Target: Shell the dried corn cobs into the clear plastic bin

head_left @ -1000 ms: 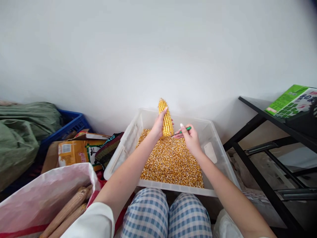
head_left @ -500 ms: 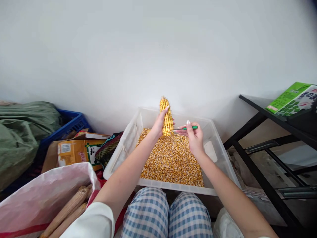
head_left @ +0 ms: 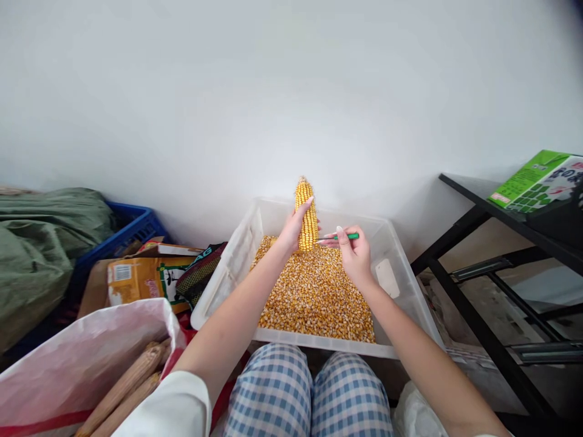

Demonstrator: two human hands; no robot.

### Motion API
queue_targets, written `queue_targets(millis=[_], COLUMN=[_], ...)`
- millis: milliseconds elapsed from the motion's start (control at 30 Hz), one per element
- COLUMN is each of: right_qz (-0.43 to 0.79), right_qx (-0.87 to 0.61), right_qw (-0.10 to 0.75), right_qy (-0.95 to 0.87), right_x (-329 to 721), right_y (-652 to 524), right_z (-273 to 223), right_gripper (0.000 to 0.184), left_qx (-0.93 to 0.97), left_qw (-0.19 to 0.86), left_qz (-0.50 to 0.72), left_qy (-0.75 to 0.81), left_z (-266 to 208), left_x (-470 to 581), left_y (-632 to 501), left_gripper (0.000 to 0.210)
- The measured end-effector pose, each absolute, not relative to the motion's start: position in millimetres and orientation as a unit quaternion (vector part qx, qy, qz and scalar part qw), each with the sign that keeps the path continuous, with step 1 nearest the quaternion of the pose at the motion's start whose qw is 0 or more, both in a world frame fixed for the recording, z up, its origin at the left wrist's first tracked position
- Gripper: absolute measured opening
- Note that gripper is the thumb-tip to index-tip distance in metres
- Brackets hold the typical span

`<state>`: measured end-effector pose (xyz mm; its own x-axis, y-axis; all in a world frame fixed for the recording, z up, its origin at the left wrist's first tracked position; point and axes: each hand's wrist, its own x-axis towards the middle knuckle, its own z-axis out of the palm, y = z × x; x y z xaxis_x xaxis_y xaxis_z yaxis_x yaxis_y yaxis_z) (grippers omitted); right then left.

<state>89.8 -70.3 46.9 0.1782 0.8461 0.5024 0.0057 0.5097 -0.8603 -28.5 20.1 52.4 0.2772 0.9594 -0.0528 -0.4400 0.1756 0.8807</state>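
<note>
My left hand [head_left: 292,229] is wrapped round a yellow ear of corn [head_left: 308,226], its thumb lying across the front and its tip pointing up. Full rows of kernels cover the side I see. In my right hand [head_left: 354,250] is a thin screwdriver-like tool with a green handle [head_left: 352,236], held between thumb and fingers. The tool's metal shaft points left, its end at the lower right side of the ear. Beneath both hands, loose corn kernels [head_left: 314,297] lie in a translucent plastic bin [head_left: 410,291].
On the left, a white and red sack [head_left: 91,346] holds bare cobs [head_left: 122,388]. Behind it are an orange package [head_left: 134,279] and a blue crate [head_left: 136,224] under green cloth. A black metal frame [head_left: 478,315] stands at the right with a green box [head_left: 532,182] on top.
My right hand and the green-handled tool have shifted slightly left, closer to the ear. The ear of corn stays almost where it was in my left hand.
</note>
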Motion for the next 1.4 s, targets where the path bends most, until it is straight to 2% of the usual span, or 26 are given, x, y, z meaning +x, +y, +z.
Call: queue_targets(millis=[500, 700, 1100, 1400], right_qz=[0.406, 0.448, 0.388, 0.421], right_qx=[-0.392, -0.41, -0.401, -0.404], right_qw=[0.625, 0.576, 0.625, 0.6], right_qy=[-0.539, -0.547, -0.546, -0.548], right_x=[99, 104, 98, 100], right_y=[-62, -60, -62, -60], right_z=[45, 42, 43, 41], right_gripper=[0.027, 0.031, 0.029, 0.031], left_qx=[0.463, 0.555, 0.479, 0.501], left_qw=[0.639, 0.596, 0.645, 0.624], left_qz=[0.517, 0.492, 0.495, 0.501], left_qy=[0.331, 0.309, 0.33, 0.33], left_z=[53, 54, 52, 54], left_x=[-24, -22, -25, -23], left_y=[12, 4, 15, 10], left_gripper=[0.048, 0.043, 0.048, 0.045])
